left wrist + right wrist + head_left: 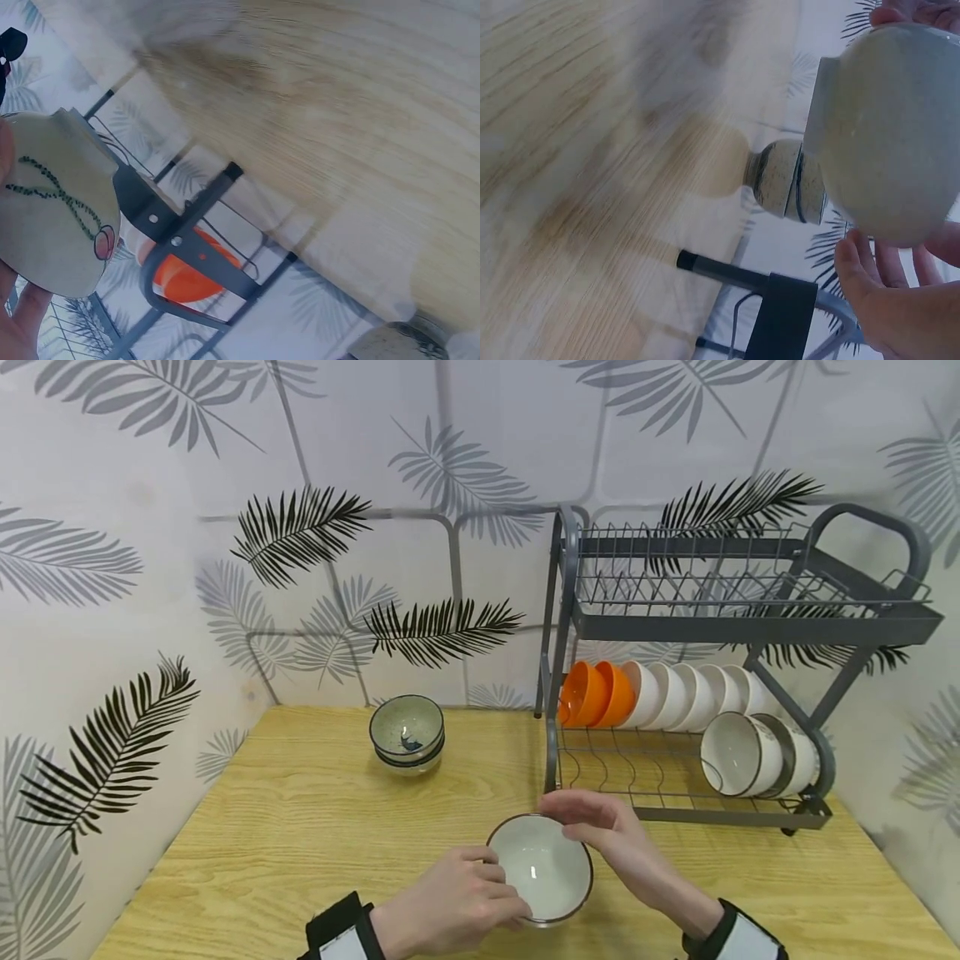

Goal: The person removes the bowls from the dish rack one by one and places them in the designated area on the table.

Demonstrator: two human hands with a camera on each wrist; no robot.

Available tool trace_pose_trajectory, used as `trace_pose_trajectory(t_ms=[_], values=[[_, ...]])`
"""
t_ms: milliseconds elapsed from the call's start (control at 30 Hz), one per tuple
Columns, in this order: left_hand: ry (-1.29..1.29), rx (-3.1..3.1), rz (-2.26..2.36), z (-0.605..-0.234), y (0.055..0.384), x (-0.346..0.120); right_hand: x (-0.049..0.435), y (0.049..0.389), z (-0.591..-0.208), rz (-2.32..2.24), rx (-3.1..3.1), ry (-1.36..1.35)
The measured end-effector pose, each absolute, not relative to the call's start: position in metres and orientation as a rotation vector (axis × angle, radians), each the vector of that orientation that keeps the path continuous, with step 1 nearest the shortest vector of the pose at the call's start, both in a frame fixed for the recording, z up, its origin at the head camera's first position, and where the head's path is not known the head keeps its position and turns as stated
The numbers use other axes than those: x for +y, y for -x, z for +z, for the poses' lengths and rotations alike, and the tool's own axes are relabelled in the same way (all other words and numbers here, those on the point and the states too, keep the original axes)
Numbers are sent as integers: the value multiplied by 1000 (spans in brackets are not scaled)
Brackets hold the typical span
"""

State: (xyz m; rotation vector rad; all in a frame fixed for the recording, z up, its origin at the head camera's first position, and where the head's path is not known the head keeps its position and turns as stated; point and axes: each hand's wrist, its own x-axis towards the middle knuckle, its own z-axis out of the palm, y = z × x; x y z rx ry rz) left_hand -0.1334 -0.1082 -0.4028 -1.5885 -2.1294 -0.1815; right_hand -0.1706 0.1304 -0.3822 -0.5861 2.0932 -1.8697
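A white bowl with a thin dark rim [543, 870] is held above the wooden table, its mouth turned up toward the head camera. My left hand [459, 897] grips its left and near side, thumb over the rim. At the far right edge, my right hand [618, 843] holds the rim between thumb and fingers. Seen from the left wrist, the bowl's outer wall [56, 202] carries a green sprig and a pink flower. From the right wrist, the bowl's plain side [896, 142] shows, with the right hand's fingers [855, 274] against it.
Two stacked greenish bowls [407, 731] stand at the table's back. To the right, a grey two-tier dish rack [750, 628] holds orange bowls [585, 695], several white bowls [693, 697] and two patterned bowls [738, 756] on its lower tier. A patterned wall borders the table [315, 827].
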Motion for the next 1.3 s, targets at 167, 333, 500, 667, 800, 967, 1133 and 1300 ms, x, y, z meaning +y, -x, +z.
trace_pose_trajectory(t_ms=[167,333,500,667,800,967,1133,1300], values=[[1538,-2114,-195,-407,136,-119,143,168,-383,-1890,2146,644],[1512,-2193,-188,-413,140,-130,154,168,-384,-1903,2168,642],[1503,-2276,-167,-424,146,-138,163,168,-388,-1891,2172,650],[1471,-2367,-123,-433,154,-144,169,164,-392,-1852,2185,618],[1406,-2408,-113,-440,160,-144,173,163,-395,-1858,2198,606],[1312,-2507,-43,-446,167,-141,176,163,-397,-1844,2194,592],[1207,-2589,17,-447,181,-133,178,162,-398,-1845,2189,602],[1149,-2627,3,-447,199,-128,180,162,-398,-1865,2184,605]])
